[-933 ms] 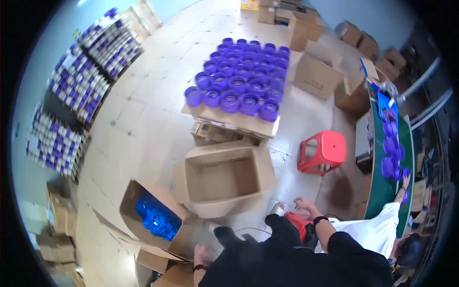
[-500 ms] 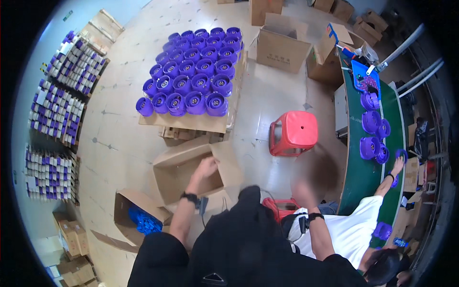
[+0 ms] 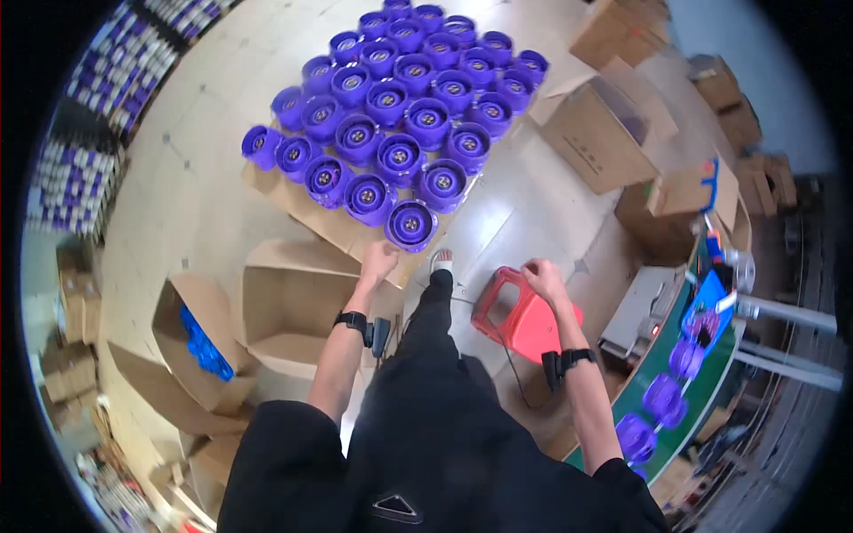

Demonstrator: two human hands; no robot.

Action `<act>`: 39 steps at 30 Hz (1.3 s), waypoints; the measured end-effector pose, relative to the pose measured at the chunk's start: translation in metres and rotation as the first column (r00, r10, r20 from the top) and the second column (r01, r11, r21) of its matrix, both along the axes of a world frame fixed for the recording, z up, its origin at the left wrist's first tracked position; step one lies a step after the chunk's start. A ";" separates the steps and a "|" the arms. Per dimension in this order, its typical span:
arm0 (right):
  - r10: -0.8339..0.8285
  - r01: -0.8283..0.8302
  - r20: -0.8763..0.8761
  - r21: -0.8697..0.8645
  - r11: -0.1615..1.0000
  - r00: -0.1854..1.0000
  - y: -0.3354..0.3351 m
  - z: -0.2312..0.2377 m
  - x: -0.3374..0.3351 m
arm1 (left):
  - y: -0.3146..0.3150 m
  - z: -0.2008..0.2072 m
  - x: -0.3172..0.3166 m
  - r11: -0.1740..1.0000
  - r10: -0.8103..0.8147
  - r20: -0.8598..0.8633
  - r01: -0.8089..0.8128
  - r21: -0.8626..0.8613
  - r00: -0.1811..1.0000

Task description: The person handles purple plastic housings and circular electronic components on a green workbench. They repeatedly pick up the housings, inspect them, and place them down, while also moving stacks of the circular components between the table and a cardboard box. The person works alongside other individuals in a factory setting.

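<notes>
My left hand (image 3: 380, 261) hangs by the near corner of a cardboard-topped stack, its fingers curled in with nothing visible in them. Just beyond it stands a purple round housing (image 3: 411, 226), the nearest of several rows with dark round centres; hand and housing look slightly apart. My right hand (image 3: 544, 280) is over the edge of a red plastic stool (image 3: 533, 327). Its fingers are also bent inward, and no object shows in them. Each wrist wears a black strap with a small dark device.
Left of my legs stands an open carton (image 3: 298, 302), beside another carton (image 3: 191, 298) with blue plastic inside. A large open box (image 3: 597, 142) is at the far right. The green workbench (image 3: 693, 413) along the right carries more purple housings and a blue tray (image 3: 708, 302).
My view has turned and moved closer to the rows of purple housings. My left hand has left the open carton for the stack's corner; my right hand, blurred before, is now above the stool.
</notes>
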State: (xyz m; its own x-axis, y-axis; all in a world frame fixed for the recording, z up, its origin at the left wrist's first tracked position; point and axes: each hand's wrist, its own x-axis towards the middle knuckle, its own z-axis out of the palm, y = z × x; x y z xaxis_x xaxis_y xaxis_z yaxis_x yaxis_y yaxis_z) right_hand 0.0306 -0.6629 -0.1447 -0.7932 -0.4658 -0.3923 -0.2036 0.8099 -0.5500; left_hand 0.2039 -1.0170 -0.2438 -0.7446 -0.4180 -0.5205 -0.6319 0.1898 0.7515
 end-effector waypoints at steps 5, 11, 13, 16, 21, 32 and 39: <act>0.227 -0.226 0.005 0.092 0.970 0.974 -0.075 -0.043 -0.097 | 0.015 -0.037 -0.027 0.980 0.139 -0.030 -0.142 -0.137 0.990; 0.348 -0.405 -0.334 -0.118 0.907 0.876 -0.186 -0.055 -0.206 | 0.044 0.018 -0.121 0.951 0.310 0.302 -0.285 -0.122 0.902; 0.458 -0.455 -0.114 0.052 0.889 0.882 -0.227 -0.063 -0.233 | 0.051 0.021 -0.142 0.911 0.405 0.381 -0.404 -0.088 0.831; 0.554 -0.541 -0.026 0.187 0.820 0.832 -0.258 -0.080 -0.240 | 0.058 0.032 -0.178 0.812 0.535 0.506 -0.577 -0.088 0.677; 0.495 -0.495 0.018 0.022 0.868 0.869 -0.269 -0.086 -0.257 | 0.075 -0.012 -0.209 0.611 0.746 0.539 -0.724 -0.321 0.390; 0.491 -0.483 -0.054 0.111 0.868 0.870 -0.257 -0.094 -0.326 | 0.074 -0.028 -0.223 0.463 0.846 0.522 -0.637 -0.616 0.109; 0.418 -0.368 -0.039 0.403 0.838 0.908 -0.276 -0.112 -0.321 | 0.068 -0.033 -0.236 0.452 0.780 0.626 -0.684 -0.572 -0.009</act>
